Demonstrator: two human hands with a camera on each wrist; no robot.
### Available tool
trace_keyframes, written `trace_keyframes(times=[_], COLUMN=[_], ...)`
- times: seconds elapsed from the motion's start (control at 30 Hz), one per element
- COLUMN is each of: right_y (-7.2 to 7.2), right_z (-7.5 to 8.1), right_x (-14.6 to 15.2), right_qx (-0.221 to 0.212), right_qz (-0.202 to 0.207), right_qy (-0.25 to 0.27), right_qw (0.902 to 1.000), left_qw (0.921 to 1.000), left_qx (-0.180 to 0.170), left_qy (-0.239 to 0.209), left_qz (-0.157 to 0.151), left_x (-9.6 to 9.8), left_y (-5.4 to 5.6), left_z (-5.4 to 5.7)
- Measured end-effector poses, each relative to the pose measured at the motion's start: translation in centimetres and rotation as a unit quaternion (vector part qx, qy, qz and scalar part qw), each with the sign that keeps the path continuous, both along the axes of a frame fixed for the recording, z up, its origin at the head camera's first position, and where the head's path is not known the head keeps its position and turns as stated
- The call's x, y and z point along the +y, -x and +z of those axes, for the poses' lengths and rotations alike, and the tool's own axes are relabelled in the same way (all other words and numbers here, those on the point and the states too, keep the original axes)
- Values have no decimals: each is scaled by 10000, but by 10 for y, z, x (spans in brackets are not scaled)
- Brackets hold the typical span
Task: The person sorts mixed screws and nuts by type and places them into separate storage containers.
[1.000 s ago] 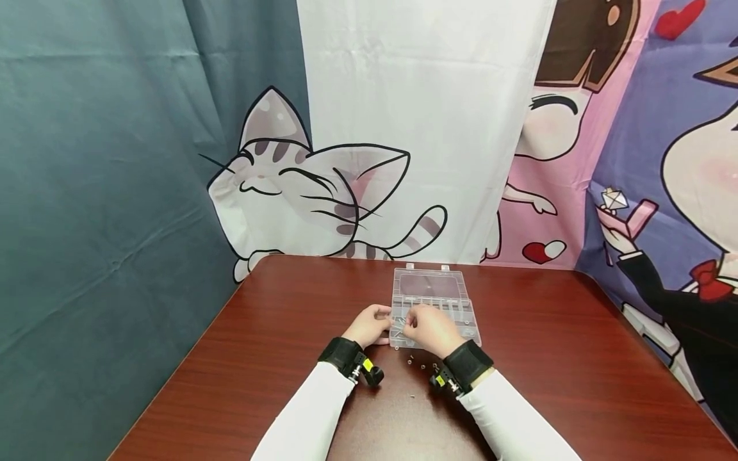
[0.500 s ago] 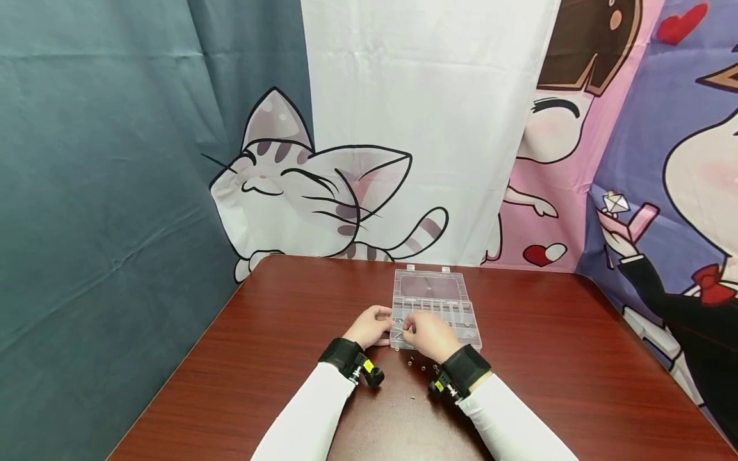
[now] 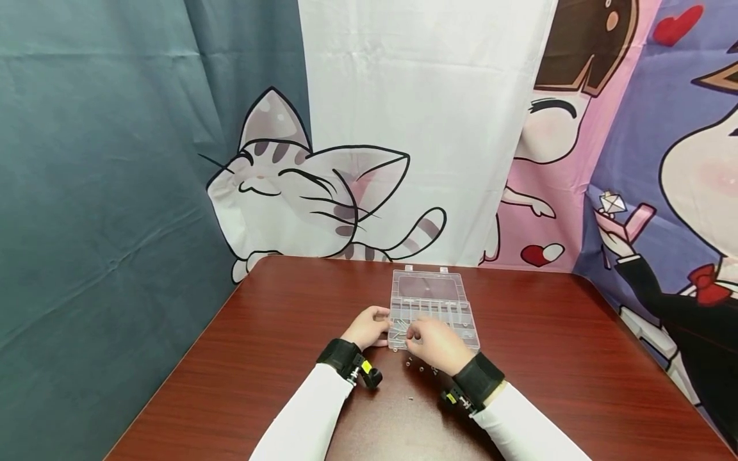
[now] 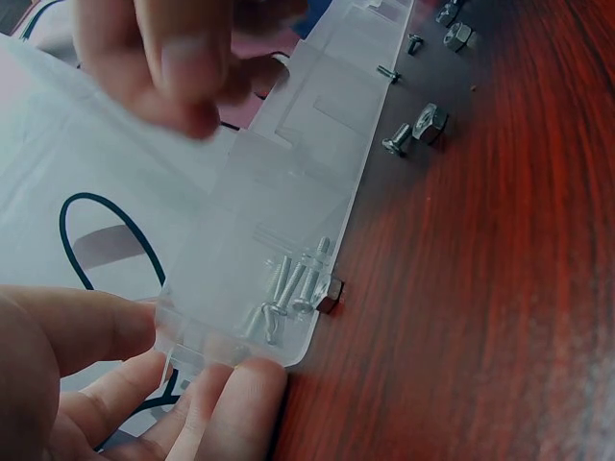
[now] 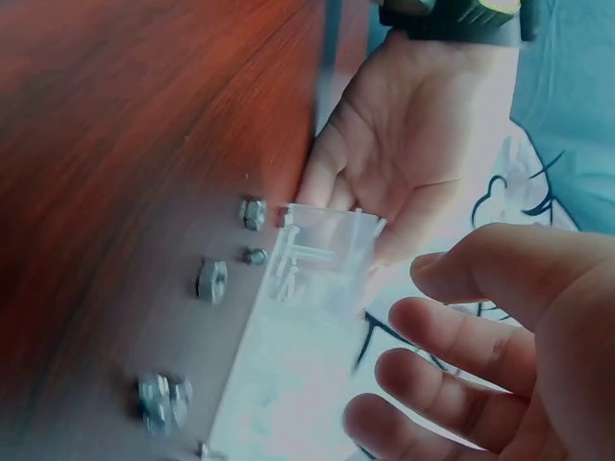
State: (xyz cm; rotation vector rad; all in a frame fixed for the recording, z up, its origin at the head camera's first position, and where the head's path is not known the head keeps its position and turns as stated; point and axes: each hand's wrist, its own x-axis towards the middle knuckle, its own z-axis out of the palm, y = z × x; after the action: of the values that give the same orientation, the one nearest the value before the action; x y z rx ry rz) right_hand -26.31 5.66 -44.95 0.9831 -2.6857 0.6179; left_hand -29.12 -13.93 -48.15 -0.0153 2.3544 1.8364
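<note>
A clear plastic compartment box [image 3: 429, 286] lies on the table with its lid laid back. My left hand [image 3: 364, 328] grips the box's left end, thumb on one side and fingers on the other. Several screws [image 4: 298, 279] lie inside the end compartment beside that hand. My right hand [image 3: 439, 344] hovers over the front of the box. In the right wrist view its fingers [image 5: 461, 341] are loosely bent, thumb apart from them, with nothing seen between. It hides part of the front compartments in the head view.
Loose hex nuts [image 4: 430, 123] and small screws [image 4: 397, 140] are scattered along the near side of the box on the brown table [image 3: 311, 288]. One nut [image 4: 329, 294] sits close to the box's near corner. Printed curtains [image 3: 461, 128] stand behind the table.
My right hand has drawn back slightly toward me and to the right, uncovering more of the screws. The left hand keeps its place on the box.
</note>
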Motion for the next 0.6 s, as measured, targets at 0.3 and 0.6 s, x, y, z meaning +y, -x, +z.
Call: trace_keyframes(times=[0.3, 0.6], right_y=[-31, -56], right_z=[2, 1], right_x=[17, 17], right_qx=[184, 65], right_qz=[425, 1203], right_qy=[-502, -1166], right_qw=[9977, 9858], left_qw=[9999, 10000], left_qx=[38, -32], left_qy=[-84, -47], left_qz=[-68, -57], left_x=[2, -1], left_y=[1, 1], left_z=[-3, -1])
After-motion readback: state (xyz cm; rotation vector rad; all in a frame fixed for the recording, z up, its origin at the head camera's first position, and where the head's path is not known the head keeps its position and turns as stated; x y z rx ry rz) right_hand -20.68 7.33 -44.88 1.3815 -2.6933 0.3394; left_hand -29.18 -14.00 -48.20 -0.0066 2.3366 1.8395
